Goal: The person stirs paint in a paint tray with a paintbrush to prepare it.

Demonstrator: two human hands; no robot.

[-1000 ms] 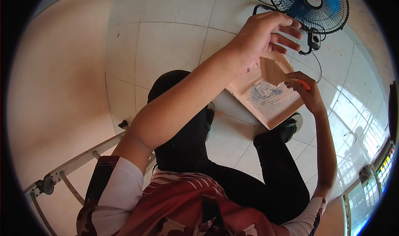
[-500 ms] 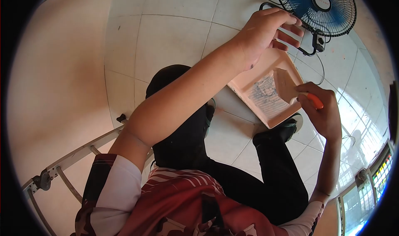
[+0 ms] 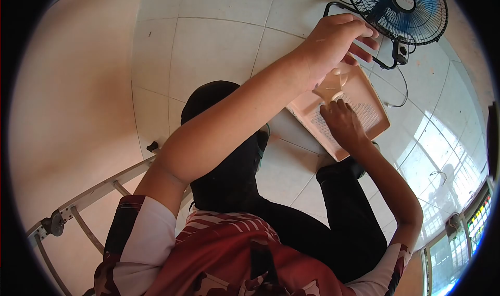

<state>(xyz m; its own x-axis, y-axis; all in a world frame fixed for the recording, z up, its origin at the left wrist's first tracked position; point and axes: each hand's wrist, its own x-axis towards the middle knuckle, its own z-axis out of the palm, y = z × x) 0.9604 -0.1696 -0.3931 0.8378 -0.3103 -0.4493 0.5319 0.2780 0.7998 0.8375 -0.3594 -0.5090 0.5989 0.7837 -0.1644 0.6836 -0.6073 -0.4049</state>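
A paint tray (image 3: 371,94) coated in pale peach paint lies on the floor, with a ribbed slope inside it. My right hand (image 3: 346,123) reaches over the tray, fingers wrapped around the handle of a wide paintbrush (image 3: 330,89). The handle is mostly hidden by the hand. Paint covers the brush head, which points toward the tray's far end. My left hand (image 3: 345,40) hovers beyond and above the tray's far left side, fingers loosely bent and apart, holding nothing that I can see. Its wrist and forearm cover part of the tray.
A blue fan (image 3: 402,9) on a black stand sits on the tiled floor behind the tray, its cable trailing right. A metal ladder (image 3: 99,192) is at my left, near a pale wall (image 3: 73,98). My foot (image 3: 341,172) is close to the tray's near corner.
My right hand has moved left and inward over the tray, taking the paintbrush from the right edge toward the far end. My left hand has dropped only slightly.
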